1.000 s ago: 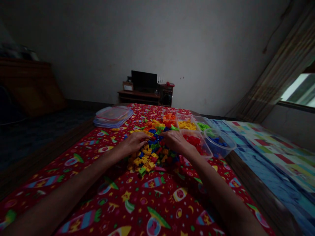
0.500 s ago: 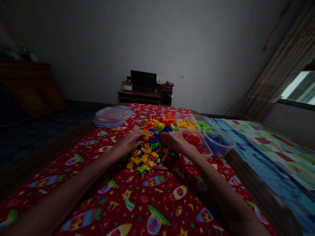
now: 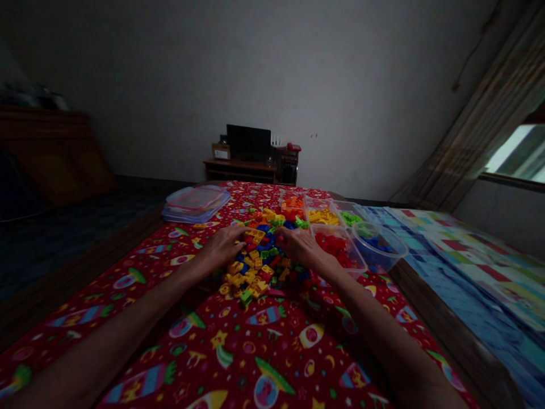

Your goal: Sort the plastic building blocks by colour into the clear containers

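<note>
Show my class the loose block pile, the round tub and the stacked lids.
Loose block pile (image 3: 256,262): head view, near its middle.
Round tub (image 3: 388,262): head view, on its clear front wall.
Stacked lids (image 3: 196,199): head view, on their upper surface.

Smooth plastic bricks (image 3: 256,279), matt cloth table-cover (image 3: 242,363).

Bare red cloth (image 3: 306,363) gives a wide near-side lane up to the brick pile (image 3: 256,263). The left hand (image 3: 225,244) and right hand (image 3: 300,244) block its flanks; open boxes (image 3: 359,258) and a round tub (image 3: 392,255) crowd the right, stacked lids (image 3: 193,205) the far-left corner.
</note>
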`<state>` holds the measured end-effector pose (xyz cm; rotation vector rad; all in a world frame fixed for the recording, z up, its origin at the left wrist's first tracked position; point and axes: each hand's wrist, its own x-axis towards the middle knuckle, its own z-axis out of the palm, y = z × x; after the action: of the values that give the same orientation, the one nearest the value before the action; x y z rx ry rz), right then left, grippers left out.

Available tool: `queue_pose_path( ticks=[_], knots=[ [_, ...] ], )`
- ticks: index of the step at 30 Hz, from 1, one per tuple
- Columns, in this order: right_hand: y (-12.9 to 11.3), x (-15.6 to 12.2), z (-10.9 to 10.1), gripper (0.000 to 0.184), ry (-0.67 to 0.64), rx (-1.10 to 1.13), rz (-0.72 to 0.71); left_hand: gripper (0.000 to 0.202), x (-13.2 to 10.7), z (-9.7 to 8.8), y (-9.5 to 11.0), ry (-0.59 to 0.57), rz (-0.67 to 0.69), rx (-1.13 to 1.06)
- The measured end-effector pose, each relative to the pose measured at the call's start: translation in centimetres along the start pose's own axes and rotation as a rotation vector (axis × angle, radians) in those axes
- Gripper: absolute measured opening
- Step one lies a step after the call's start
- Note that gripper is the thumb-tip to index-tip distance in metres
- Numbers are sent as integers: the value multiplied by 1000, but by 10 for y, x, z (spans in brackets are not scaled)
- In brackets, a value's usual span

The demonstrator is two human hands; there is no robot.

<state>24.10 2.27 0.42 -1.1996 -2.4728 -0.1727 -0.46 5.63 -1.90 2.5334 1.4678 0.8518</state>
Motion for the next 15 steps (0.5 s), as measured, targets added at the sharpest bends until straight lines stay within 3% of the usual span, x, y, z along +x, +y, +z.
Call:
queue_pose_path(
  ticks=[4, 7, 12, 15],
  knots=[
    [-7, 1, 2, 43, 5, 20, -37, 49, 2, -11, 24, 31, -102, -145],
    [-16, -1, 2, 46, -21, 76, -78, 60, 2, -6, 39, -23, -112, -385],
    [-24, -4, -1, 34, -31, 193, -173, 65, 2, 7, 46, -62, -102, -570],
    [-20, -4, -11, 26, -14, 148, -122, 62, 1, 6, 44, -97, -103, -571]
  ],
)
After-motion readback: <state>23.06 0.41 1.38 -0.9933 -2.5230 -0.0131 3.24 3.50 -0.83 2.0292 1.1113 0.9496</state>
